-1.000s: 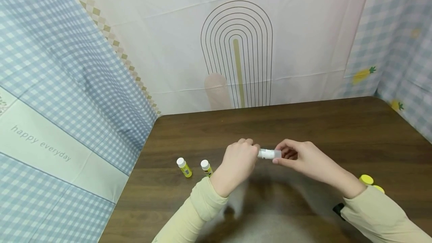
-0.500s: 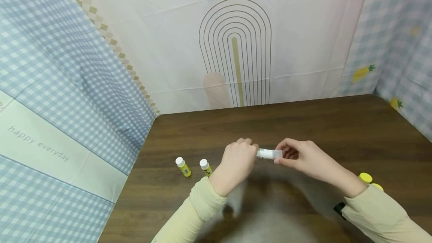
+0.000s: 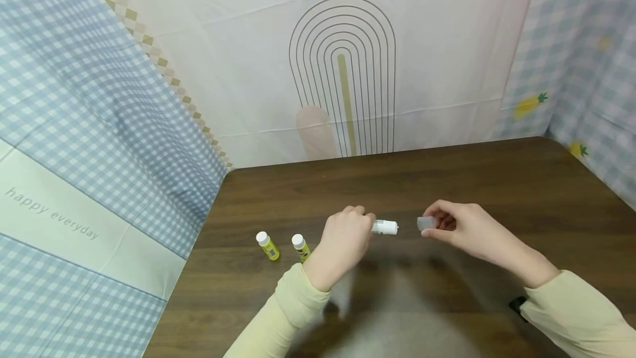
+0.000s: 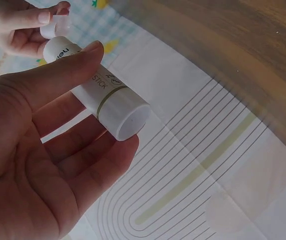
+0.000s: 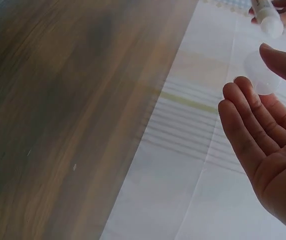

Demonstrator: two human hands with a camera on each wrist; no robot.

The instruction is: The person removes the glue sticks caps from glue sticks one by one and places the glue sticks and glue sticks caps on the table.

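A white glue stick lies across the left hand, gripped between thumb and fingers; its lettering includes "STICK". Its uncapped end points toward the right hand in the head view. Between thumb and fingertips, the right hand pinches a translucent cap. A short gap parts the cap from the glue stick. In the right wrist view the cap shows as a pale round shape by the thumb, with the glue stick's end above it.
Two yellow glue sticks with white caps stand left of the left arm: one farther left, one partly behind the wrist. A dark object shows by the right cuff. Curtains hang behind the brown table.
The right hand has moved right, taking the translucent cap off the glue stick. The left hand still holds the stick. Two yellow round tops near the right sleeve are now hidden behind it.
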